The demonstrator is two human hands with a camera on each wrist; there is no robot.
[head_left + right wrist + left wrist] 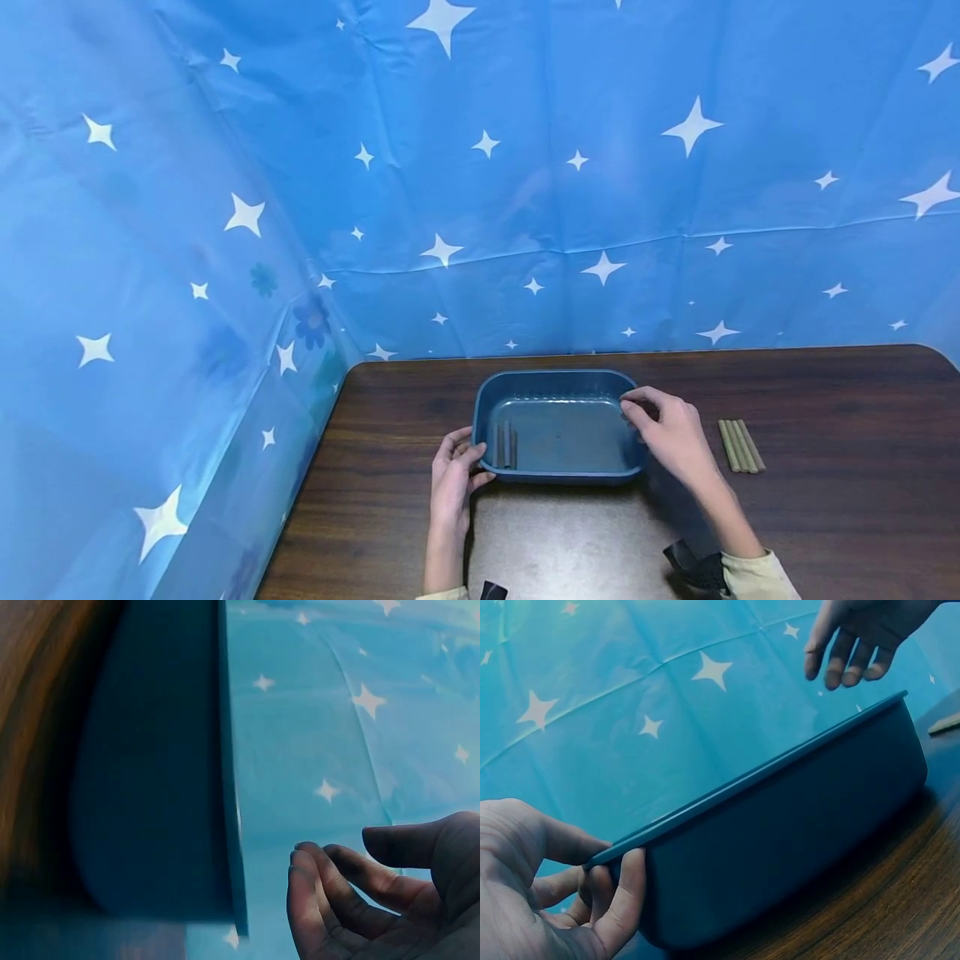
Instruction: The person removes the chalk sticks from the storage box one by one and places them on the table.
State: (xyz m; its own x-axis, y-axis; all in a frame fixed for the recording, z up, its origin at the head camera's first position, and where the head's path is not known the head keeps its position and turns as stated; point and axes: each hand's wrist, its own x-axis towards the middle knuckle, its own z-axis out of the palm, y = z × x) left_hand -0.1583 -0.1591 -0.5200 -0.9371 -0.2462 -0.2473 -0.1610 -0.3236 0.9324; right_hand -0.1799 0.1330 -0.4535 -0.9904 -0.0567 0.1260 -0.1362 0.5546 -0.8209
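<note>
A dark blue plastic basin (558, 477) stands on the table, with a few slim dark grey sticks (507, 444) lying at the left of its floor. My left hand (452, 477) grips its near left corner, thumb over the rim and fingers under it, as the left wrist view shows the left hand (562, 892) doing. Above the basin's right side hovers my right hand (671, 433), fingers loosely bent. In the right wrist view a gap separates the thumb from the fingers of the right hand (382, 892), and nothing shows between them.
Several olive-green sticks (741, 447) lie side by side on the dark wooden table (847, 500), right of the basin. A blue curtain (555, 200) with white stars hangs behind the table and along its left side.
</note>
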